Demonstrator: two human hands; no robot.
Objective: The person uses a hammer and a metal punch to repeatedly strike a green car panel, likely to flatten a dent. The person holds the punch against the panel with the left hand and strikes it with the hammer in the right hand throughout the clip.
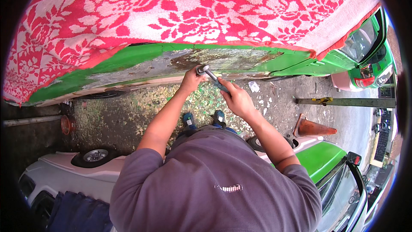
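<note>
My right hand (239,100) is closed round the dark grip of a hammer (211,74), whose shiny metal head points toward the car's side. My left hand (190,80) is closed close by the hammer head, its fingers against the damaged panel. What it holds is mostly hidden; a bit of metal shows at the fingertips. In front of both hands is the side of a green car (141,62), its paint stripped to grey and rusty brown metal in the middle. A red and white floral towel (193,13) is draped over the car above this patch.
Paint flakes cover the concrete floor (141,111) around my shoes. Behind me stands a white and green car (322,157). To the right are an orange traffic cone (315,127), a metal post (356,102) and another green car (377,71). A reddish-brown pot (67,124) sits at the left.
</note>
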